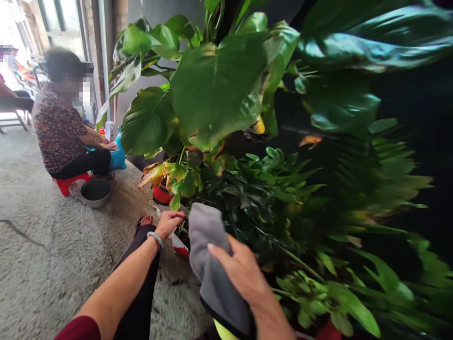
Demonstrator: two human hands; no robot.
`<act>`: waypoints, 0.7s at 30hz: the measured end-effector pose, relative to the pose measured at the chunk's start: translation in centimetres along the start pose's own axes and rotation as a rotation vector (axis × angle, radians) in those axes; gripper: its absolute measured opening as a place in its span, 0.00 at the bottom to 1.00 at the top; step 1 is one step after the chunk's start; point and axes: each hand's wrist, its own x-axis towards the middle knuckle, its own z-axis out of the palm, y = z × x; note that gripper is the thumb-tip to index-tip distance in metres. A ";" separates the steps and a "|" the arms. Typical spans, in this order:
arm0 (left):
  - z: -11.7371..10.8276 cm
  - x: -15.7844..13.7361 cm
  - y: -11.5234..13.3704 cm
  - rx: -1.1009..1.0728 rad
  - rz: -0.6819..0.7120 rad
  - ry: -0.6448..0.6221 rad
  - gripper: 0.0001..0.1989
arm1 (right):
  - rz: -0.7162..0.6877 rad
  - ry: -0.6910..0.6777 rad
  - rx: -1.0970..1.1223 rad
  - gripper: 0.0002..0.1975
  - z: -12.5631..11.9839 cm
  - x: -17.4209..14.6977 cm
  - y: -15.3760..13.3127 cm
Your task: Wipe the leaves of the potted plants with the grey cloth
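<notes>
My right hand grips a grey cloth with a dark edge, thumb lying on top of it. The cloth hangs in front of the plants, its upper end sticking up past my fingers. Beside it on the left, my left hand reaches in with fingertips pressed together; what they pinch, if anything, is too small to make out. A drooping green-and-yellow leaf hangs just above these fingers. Below them stands a white and red pot, partly hidden by my hand and the cloth.
Large-leaved plants and lower bushy greenery fill the middle and right. Withered leaves hang over a red pot. At the left a person sits on a red stool, near a grey basin on the concrete floor.
</notes>
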 end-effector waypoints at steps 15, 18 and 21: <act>-0.7 0.6 -0.6 0.056 0.014 -0.029 0.10 | 0.042 -0.145 0.138 0.16 1.3 -1.1 0.1; -0.4 0.4 -0.5 0.035 -0.013 -0.003 0.15 | 0.042 -0.007 0.183 0.18 -2.7 -1.4 -2.1; 0.2 0.0 -0.6 0.034 -0.024 -0.007 0.16 | -0.053 0.320 0.159 0.18 -2.6 2.7 -3.3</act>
